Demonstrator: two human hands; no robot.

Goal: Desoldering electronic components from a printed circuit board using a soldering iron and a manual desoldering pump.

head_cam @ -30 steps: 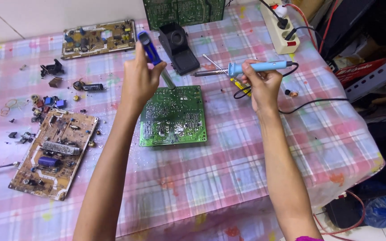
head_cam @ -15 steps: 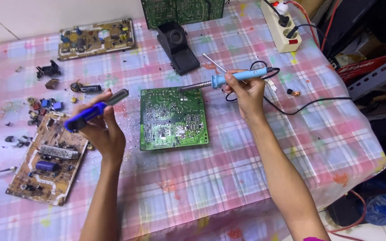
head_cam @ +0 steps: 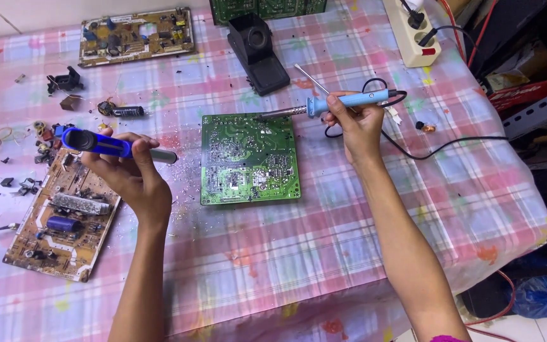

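Observation:
A green circuit board [head_cam: 249, 158] lies solder side up in the middle of the checked tablecloth. My right hand [head_cam: 357, 126] grips a light blue soldering iron [head_cam: 324, 106], whose dark tip rests at the board's top edge. My left hand [head_cam: 128, 171] holds a dark blue desoldering pump [head_cam: 106, 144] level, left of the green board, just above the right edge of a brown board [head_cam: 58, 218]. The pump's grey nozzle points right, toward the green board. The iron's black cord [head_cam: 425, 149] trails off to the right.
A black soldering iron stand [head_cam: 257, 54] sits behind the green board. A second brown board [head_cam: 135, 35] lies at the back left. Loose parts [head_cam: 33, 136] are scattered at the left. A white power strip [head_cam: 413, 35] is at the back right, where the table edge drops away.
My left hand has carried the pump from above the green board out to the left and turned it level. My right hand has lowered the iron's tip to the board's top edge.

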